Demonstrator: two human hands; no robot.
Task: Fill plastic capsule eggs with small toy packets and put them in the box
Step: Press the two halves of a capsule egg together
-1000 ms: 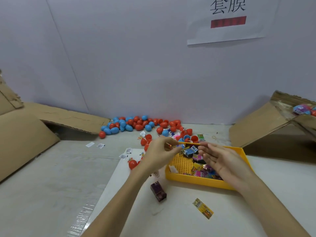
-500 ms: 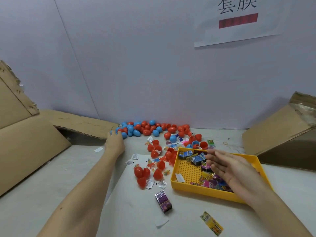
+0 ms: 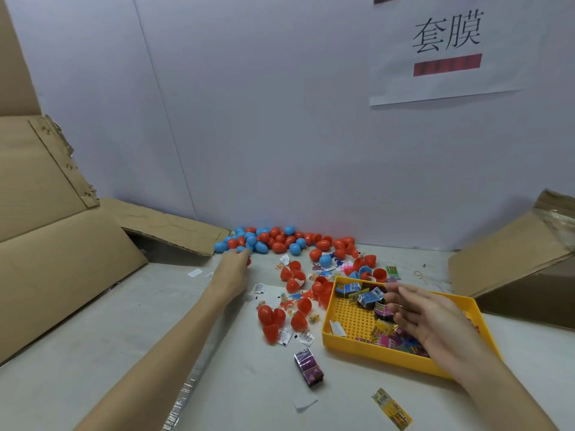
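A heap of red and blue capsule eggs lies against the back wall. My left hand reaches to the heap's left end, its fingers curled over a red egg that peeks out beneath them. Red egg halves and small toy packets lie scattered in the middle. A yellow tray holds colourful toy packets. My right hand hovers over the tray, fingers spread, holding nothing. A cardboard box stands at the right, its inside hidden.
A purple packet and a yellow packet lie on the table near me. Flattened cardboard leans at the left. A paper sign hangs on the white wall.
My left hand left the tray, reached to the egg heap at the back left and curled onto a red egg. My right hand stayed over the tray. The view has shifted left.
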